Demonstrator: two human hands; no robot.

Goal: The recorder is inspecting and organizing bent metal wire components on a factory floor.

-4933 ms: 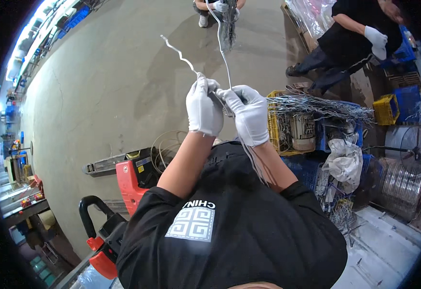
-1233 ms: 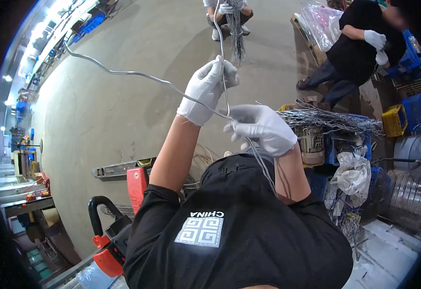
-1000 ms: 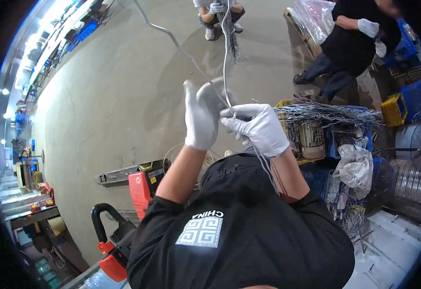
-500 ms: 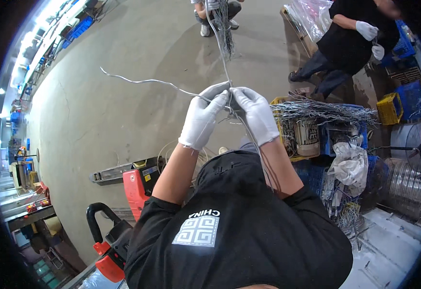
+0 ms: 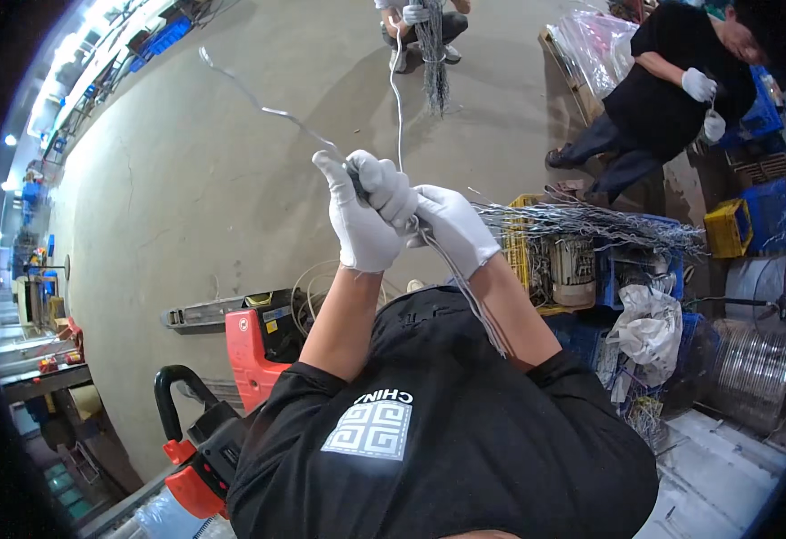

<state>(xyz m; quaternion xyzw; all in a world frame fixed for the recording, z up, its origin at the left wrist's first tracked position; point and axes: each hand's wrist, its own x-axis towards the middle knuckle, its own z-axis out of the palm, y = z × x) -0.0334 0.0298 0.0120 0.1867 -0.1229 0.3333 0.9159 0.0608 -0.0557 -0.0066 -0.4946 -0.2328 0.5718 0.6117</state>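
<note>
Grey concrete floor [image 5: 195,216] underneath. Nearest: silver wire [image 5: 466,286], doubled tail lying along the right forearm [image 5: 517,310], strands meeting between the hands, held up off the floor. Right hand [image 5: 451,229] pinched narrow where they meet; left hand [image 5: 373,205] in a closed fist around wire just beside it, details inside the fist hidden. Risk: white gloves could slip if the wire is twisted hard, so the loose end whips or a finger gets nipped; tail might scrape bare skin. Orientation: one strand's long axis runs up-left, tip away from the person; another runs nearly straight ahead. Right: wire heap [image 5: 590,225] over crates [image 5: 517,256]. Farther: standing co-worker [image 5: 680,58], crouching co-worker [image 5: 454,27] with wire bundle [image 5: 431,63].
</note>
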